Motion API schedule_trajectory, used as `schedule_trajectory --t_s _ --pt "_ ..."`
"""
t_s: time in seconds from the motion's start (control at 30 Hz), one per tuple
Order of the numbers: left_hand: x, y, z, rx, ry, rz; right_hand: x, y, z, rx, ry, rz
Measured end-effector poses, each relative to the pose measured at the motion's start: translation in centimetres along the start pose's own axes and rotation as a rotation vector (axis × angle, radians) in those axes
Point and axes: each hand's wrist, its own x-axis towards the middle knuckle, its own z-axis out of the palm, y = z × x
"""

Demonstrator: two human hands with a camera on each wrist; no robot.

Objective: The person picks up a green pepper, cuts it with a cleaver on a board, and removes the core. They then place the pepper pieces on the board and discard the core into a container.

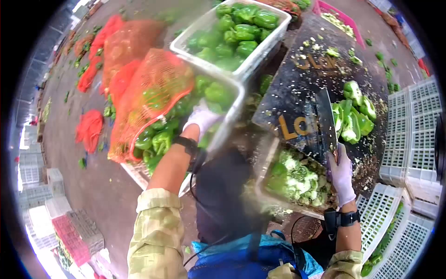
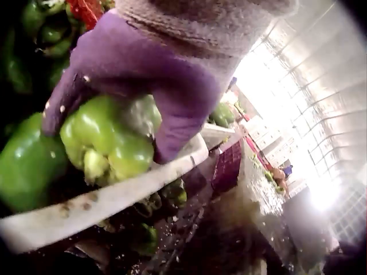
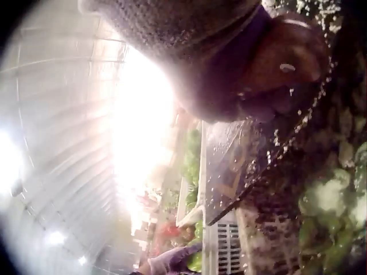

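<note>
My gloved left hand [image 1: 203, 118] reaches into a white crate [image 1: 234, 109] of green bell peppers. In the left wrist view its fingers and thumb curl round a green bell pepper [image 2: 106, 140], stem end showing, just inside the crate rim. My gloved right hand [image 1: 343, 176] grips the handle of a cleaver [image 1: 328, 118], its broad blade pointing away over a dark cutting board [image 1: 297, 97]. Cut green peppers [image 1: 355, 118] lie on the board to the right of the blade. In the right wrist view the cleaver blade [image 3: 232, 163] is wet and specked with seeds.
An orange mesh bag [image 1: 160, 79] drapes over the left crate. Another pepper crate [image 1: 278, 35] stands beyond. A tub of pepper cores and scraps [image 1: 302, 179] sits below the board's near edge. White plastic crates [image 1: 411, 130] are stacked at right. Red mesh bags [image 1: 89, 130] lie on the floor.
</note>
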Motion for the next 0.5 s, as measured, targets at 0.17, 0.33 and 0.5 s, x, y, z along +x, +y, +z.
schedule_trajectory --t_s 0.17,0.33,0.5 --pt "1.2 -0.9 0.1 -0.082 0.003 0.098 0.2 1.0 0.6 -0.119 0.046 -0.007" --pt "-2.4 3.2 -4.9 -0.974 -0.310 -0.061 0.0 1.3 0.4 -0.051 -0.019 0.075" --pt "-6.1 13.9 -4.1 -0.995 -0.652 0.251 -0.2 1.7 0.5 0.066 0.022 0.025"
